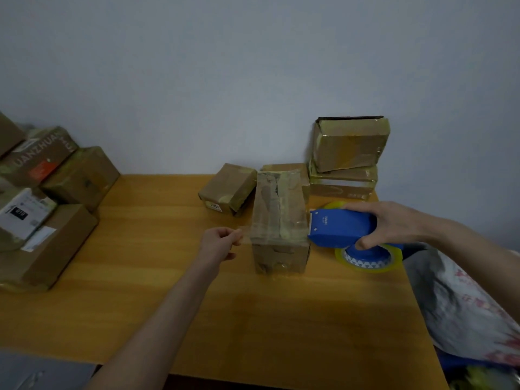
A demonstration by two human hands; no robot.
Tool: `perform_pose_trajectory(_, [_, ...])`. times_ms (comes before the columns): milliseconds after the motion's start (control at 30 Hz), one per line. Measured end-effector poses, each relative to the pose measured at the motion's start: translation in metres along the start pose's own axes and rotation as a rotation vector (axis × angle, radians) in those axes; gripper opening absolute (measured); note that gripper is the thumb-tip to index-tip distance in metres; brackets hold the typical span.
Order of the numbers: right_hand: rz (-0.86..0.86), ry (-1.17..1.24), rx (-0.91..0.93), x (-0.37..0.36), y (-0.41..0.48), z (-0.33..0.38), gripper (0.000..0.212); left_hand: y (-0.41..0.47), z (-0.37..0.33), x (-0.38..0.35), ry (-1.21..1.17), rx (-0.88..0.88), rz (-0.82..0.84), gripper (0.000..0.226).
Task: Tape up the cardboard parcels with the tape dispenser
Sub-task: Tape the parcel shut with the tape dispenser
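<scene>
Just right of the left hand (219,243), which pinches the tape end (244,234): upright parcel (280,220), long axis vertical. Right hand (394,223) grips tape dispenser (342,228) at parcel's right side.

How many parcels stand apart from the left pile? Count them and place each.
5: upright parcel at centre; tilted parcel behind-left of it; half-hidden parcel directly behind; top parcel stacked on bottom parcel at right rear. Others may be hidden.
</scene>
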State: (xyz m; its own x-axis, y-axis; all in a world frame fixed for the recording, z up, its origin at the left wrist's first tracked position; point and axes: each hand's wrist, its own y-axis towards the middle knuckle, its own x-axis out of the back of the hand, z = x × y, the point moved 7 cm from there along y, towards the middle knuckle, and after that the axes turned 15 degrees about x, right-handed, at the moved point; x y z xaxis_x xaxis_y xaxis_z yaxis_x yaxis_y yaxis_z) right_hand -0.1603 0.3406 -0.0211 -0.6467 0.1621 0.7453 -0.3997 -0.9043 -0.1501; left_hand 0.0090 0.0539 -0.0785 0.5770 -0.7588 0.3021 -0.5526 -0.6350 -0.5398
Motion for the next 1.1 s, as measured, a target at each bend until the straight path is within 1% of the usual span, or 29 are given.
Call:
perform_pose_trajectory(67, [0.009, -0.003, -0.023, -0.003, 0.003, -0.004, 0.057, 0.003, 0.003, -0.001, 0.002, 0.014, -0.002, 0.021])
perform_pose_trajectory(167, [0.043, -0.033, -0.067, -0.01, 0.008, -0.008, 0.069, 0.008, 0.008, -0.003, 0.004, 0.037, 0.0, 0.022])
perform_pose_trajectory(367, [0.111, -0.053, -0.106, -0.026, 0.019, -0.016, 0.077, 0.018, 0.019, -0.01, 0.024, 0.093, 0.034, 0.026])
perform_pose_trajectory(433, [0.12, -0.047, -0.104, -0.029, 0.02, -0.018, 0.077, 0.02, 0.021, -0.015, 0.043, 0.106, 0.059, 0.025])
perform_pose_trajectory(533, [0.115, -0.054, -0.088, -0.032, 0.022, -0.019, 0.071, 0.022, 0.023, -0.02, 0.099, 0.119, 0.072, 0.028])
perform_pose_trajectory(600, [0.102, -0.045, -0.079, -0.033, 0.021, -0.018, 0.067, 0.021, 0.022, -0.021, 0.182, 0.123, 0.078, 0.032])
perform_pose_trajectory(667, [0.093, -0.033, -0.088, -0.034, 0.018, -0.018, 0.068, 0.018, 0.025, -0.016, 0.374, 0.166, 0.075, 0.051])
perform_pose_trajectory(700, [0.089, -0.034, -0.095, -0.034, 0.015, -0.018, 0.069, 0.017, 0.025, -0.01, 0.516, 0.154, 0.027, 0.061])
perform_pose_trajectory(733, [0.084, -0.045, -0.099, -0.035, 0.013, -0.018, 0.07, 0.016, 0.02, -0.002, 0.654, 0.079, -0.081, 0.062])
perform_pose_trajectory(767, [0.079, -0.062, -0.097, -0.037, 0.012, -0.017, 0.072, 0.013, 0.01, 0.006, 0.745, -0.067, -0.236, 0.055])
perform_pose_trajectory(800, [0.069, -0.072, -0.088, -0.038, 0.013, -0.016, 0.073, 0.002, -0.006, 0.008, 0.763, -0.3, -0.379, 0.044])
perform_pose_trajectory(833, [0.064, -0.069, -0.074, -0.041, 0.014, -0.014, 0.071, -0.017, -0.021, 0.0, 0.748, -0.559, -0.445, 0.034])
perform_pose_trajectory(867, [0.064, -0.053, -0.055, -0.044, 0.015, -0.012, 0.067, -0.037, -0.032, -0.015, 0.731, -0.791, -0.435, 0.03])
perform_pose_trajectory(900, [0.065, -0.04, -0.036, -0.048, 0.017, -0.009, 0.063, -0.053, -0.037, -0.035, 0.771, -0.937, -0.37, 0.033])
perform_pose_trajectory(933, [0.066, -0.037, -0.023, -0.05, 0.017, -0.006, 0.062, -0.061, -0.034, -0.057, 0.859, -0.979, -0.26, 0.041])
perform_pose_trajectory(1000, [0.054, -0.065, -0.014, -0.053, 0.014, -0.002, 0.071, -0.056, -0.013, -0.088, 1.114, -0.875, -0.102, 0.057])
perform_pose_trajectory(1033, [0.04, -0.087, -0.015, -0.053, 0.011, -0.002, 0.079, -0.05, -0.004, -0.092, 1.217, -0.829, -0.075, 0.061])
perform_pose_trajectory(1100, [0.005, -0.117, -0.006, -0.052, 0.007, -0.005, 0.088, -0.044, 0.004, -0.091, 1.288, -0.828, -0.093, 0.063])
